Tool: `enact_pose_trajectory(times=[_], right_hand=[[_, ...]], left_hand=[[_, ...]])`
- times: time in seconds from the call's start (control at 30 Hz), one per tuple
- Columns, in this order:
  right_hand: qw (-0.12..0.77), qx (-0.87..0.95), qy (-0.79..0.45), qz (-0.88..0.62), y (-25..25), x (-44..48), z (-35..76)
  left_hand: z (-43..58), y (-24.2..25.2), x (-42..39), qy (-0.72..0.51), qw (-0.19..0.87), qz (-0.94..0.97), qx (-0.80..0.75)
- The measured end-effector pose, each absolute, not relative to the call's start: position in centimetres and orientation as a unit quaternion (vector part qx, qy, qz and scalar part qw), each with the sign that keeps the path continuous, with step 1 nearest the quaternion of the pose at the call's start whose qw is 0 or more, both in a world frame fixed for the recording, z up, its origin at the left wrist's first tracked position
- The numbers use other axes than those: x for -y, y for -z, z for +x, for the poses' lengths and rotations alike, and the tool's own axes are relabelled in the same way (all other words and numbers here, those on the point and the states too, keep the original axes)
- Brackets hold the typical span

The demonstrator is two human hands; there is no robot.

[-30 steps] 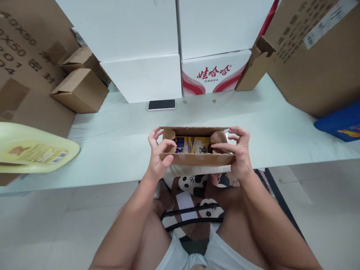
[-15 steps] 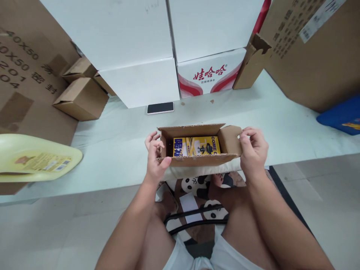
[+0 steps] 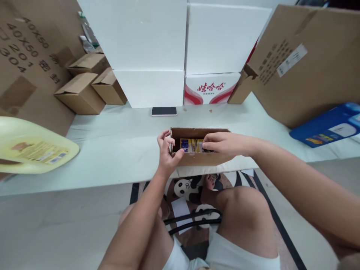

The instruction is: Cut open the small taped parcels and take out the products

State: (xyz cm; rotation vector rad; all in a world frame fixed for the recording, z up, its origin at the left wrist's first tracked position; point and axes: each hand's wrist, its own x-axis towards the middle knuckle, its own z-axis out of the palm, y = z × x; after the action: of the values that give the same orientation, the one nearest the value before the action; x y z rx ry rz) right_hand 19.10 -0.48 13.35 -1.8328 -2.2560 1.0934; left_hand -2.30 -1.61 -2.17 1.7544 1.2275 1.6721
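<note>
Head view: the left hand (image 3: 168, 153) grips the near end of the cardboard box (image 3: 201, 160) between both hands; the right hand (image 3: 222, 143) reaches over its other end, fingers by the yellow packet (image 3: 186, 145) inside, grip unclear. Beyond them, a phone (image 3: 164, 111) lies on the table (image 3: 126, 137).

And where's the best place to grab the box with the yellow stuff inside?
Probably hold the box by its two short ends, coming from left and right: it's long, narrow and set crosswise, so that should keep it steady. The left hand grips the left end; the right hand hides much of the right one.
</note>
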Motion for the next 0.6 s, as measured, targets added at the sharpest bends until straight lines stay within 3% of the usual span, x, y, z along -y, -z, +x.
enact_pose_trajectory(times=[0.07,0.23,0.43,0.6], right_hand=[[-0.022,0.701,-0.342,-0.625,-12.5,-1.1,18.1],[-0.014,0.672,-0.355,-0.650,-10.1,-2.2,17.4],[0.089,0.502,-0.463,-0.725,-9.9,-1.7,17.3],[0.165,0.477,-0.467,-0.726,-9.9,-2.1,17.4]], left_hand=[[-2.3,2.2,1.7,-0.612,0.216,0.626,-0.433],[-2.4,1.9,2.2,-0.611,0.227,0.607,-0.455],[-1.9,1.4,2.1,-0.603,0.260,0.593,-0.465],[-1.5,1.5,1.9,-0.603,0.225,0.612,-0.459]])
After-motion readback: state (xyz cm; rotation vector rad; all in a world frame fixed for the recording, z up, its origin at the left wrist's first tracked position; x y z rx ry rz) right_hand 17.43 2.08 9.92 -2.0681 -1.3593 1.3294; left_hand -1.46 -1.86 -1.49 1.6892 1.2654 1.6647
